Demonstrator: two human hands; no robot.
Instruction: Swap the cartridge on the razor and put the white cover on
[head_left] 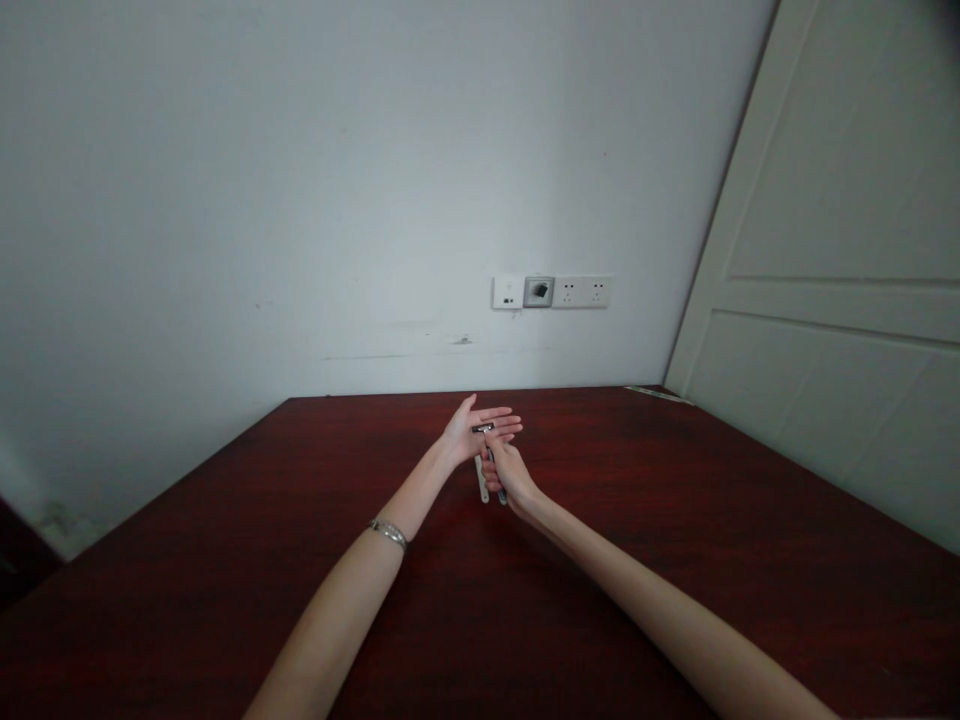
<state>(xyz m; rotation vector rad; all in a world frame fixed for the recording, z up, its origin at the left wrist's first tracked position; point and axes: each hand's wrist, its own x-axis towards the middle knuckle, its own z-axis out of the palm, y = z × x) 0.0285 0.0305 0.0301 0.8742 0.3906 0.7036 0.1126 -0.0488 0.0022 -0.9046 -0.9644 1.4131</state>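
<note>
My left hand [468, 432] is open, palm turned up and fingers stretched to the right, with a metal bracelet [388, 533] farther down that forearm. My right hand [510, 472] is closed around the handle of what looks like a razor. Its dark, shiny crosswise head [483, 428] lies over the left palm, touching or just above it; I cannot tell which. The handle's end [502, 497] pokes out below the right fingers. Beside that hand, a slim whitish strip-like handle [482, 484] points down toward me; its upper part is hidden by the hands.
Both hands are over a dark red wooden table [225, 560]. Behind it rises a white wall with a row of sockets [581, 292]. A pale panelled door [840, 270] borders the right side. At the far right corner lies a thin light strip [658, 395].
</note>
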